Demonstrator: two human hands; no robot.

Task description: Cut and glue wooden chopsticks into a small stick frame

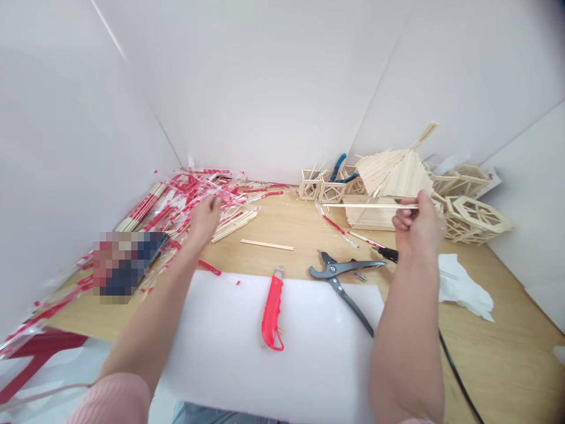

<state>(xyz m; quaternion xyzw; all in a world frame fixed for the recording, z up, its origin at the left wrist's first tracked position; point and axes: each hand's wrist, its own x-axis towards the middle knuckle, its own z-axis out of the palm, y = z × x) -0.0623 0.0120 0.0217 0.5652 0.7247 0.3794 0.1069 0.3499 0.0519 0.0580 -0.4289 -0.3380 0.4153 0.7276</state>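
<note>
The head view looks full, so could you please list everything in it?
Walls: several, white, around
Table: one, light brown, below
Mat: one, white, front
Cutter knife: one, red, on mat
Shears: one pair, dark grey, mat's far edge
Pliers: one pair, blue-handled, back
Roofed stick model: one, pale, back right
Stick frames: several, pale, back right
Wrappers: many, clear and red, mostly left
Grouped sticks: many, pale, left
Lone stick: one, pale, beyond mat
Blurred item: one, blue and red, left
Tissue: one, white, right
Corded tool: one, black, right
Held sticks: unclear count, pale, right
Sleeves: two, pink, bottom
Left hand: one, bare, by wrappers
Right hand: one, bare, around held sticks
</note>
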